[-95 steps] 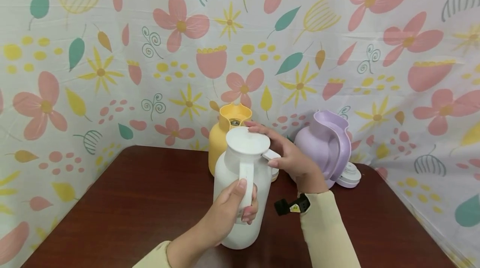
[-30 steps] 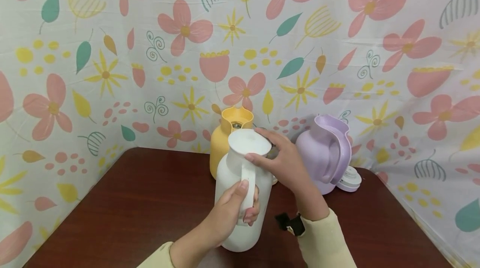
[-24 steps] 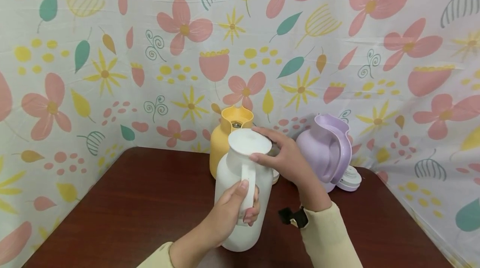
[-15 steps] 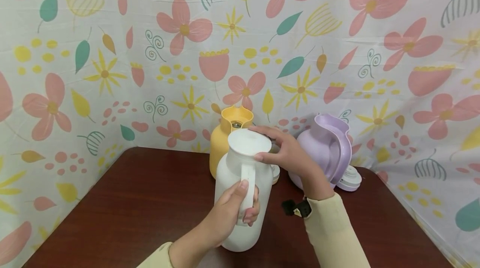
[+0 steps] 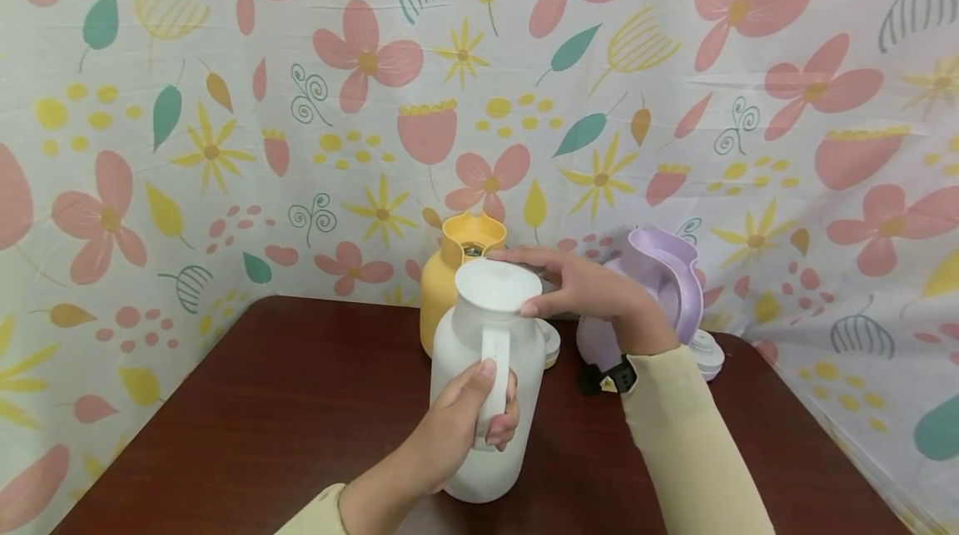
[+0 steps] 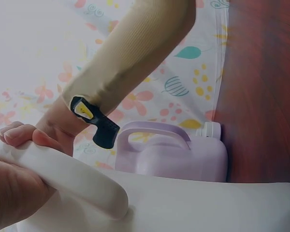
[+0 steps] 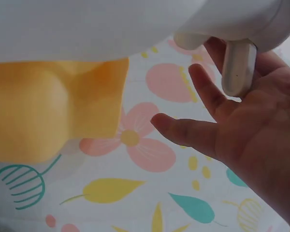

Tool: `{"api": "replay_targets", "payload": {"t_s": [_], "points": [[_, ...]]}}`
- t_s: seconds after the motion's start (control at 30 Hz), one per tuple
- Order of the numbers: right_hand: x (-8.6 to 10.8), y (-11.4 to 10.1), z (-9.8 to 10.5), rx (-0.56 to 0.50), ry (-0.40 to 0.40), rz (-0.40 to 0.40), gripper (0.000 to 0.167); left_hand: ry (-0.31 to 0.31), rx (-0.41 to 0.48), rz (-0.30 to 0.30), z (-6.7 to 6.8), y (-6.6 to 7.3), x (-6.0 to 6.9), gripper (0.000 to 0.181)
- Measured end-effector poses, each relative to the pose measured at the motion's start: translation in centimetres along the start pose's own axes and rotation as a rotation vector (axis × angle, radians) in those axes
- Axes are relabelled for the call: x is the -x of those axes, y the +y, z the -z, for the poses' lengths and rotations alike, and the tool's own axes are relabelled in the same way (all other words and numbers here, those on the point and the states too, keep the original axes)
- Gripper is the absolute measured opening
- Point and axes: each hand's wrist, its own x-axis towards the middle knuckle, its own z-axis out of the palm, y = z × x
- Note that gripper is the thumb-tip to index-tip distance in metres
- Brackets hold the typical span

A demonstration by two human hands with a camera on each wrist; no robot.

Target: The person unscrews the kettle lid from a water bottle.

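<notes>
A white thermos jug stands on the brown table, its handle towards me. My left hand grips that handle, with the thumb lying along the top side. The round white lid sits on the jug's neck. My right hand holds the lid by its rim, thumb on the near right edge and fingers along the far side. In the right wrist view a white tab sticks out from the top by my right palm, and two fingers extend off the lid.
Close behind the jug stands a yellow thermos jug with its top uncovered. To the right is a lilac thermos jug, partly hidden by my right arm. White stoppers lie beside these jugs. A flowered cloth hangs behind the table.
My right hand has swung round the lid: its thumb slides rightward along the near edge and the wrist moves up and right. The left hand and the white jug have stayed in place.
</notes>
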Motion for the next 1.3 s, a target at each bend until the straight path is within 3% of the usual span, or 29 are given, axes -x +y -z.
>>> {"api": "replay_targets", "payload": {"t_s": [0.17, 0.3, 0.4, 0.6, 0.67, 0.77, 0.97, 1.13, 1.3], "points": [[-0.5, -0.3, 1.2, 0.029, -0.104, -0.023, 0.087, 0.003, 0.001, 0.003, 0.0, 0.0, 0.0, 0.051], [-0.4, -1.2, 1.7, 0.080, -0.084, -0.087, 0.113, 0.007, -0.004, 0.008, -0.1, 0.1, 0.1, 0.050], [0.1, -2.7, 0.8, 0.149, 0.084, -0.132, 0.118, 0.010, -0.001, 0.014, -0.1, 0.1, 0.0, 0.050], [1.2, -5.1, -4.4, 0.334, 0.551, -0.200, 0.096, 0.020, 0.004, 0.028, -0.2, 0.1, 0.1, 0.052], [1.2, -5.3, -6.2, 0.369, 0.661, -0.243, 0.090, 0.023, 0.006, 0.033, -0.2, 0.1, 0.1, 0.053], [0.7, -5.2, -8.2, 0.429, 0.759, -0.315, 0.087, 0.023, 0.012, 0.032, -0.2, 0.1, 0.1, 0.055], [-0.7, -4.9, -9.9, 0.551, 0.823, -0.371, 0.082, 0.017, 0.023, 0.030, -0.2, 0.0, 0.1, 0.056], [-0.9, -4.0, -9.7, 0.540, 0.854, -0.239, 0.066, 0.010, 0.023, 0.034, -0.2, 0.0, 0.1, 0.056], [-0.5, -2.6, -8.4, 0.405, 0.752, -0.137, 0.056, -0.005, 0.024, 0.023, -0.2, 0.1, 0.1, 0.055]]}}
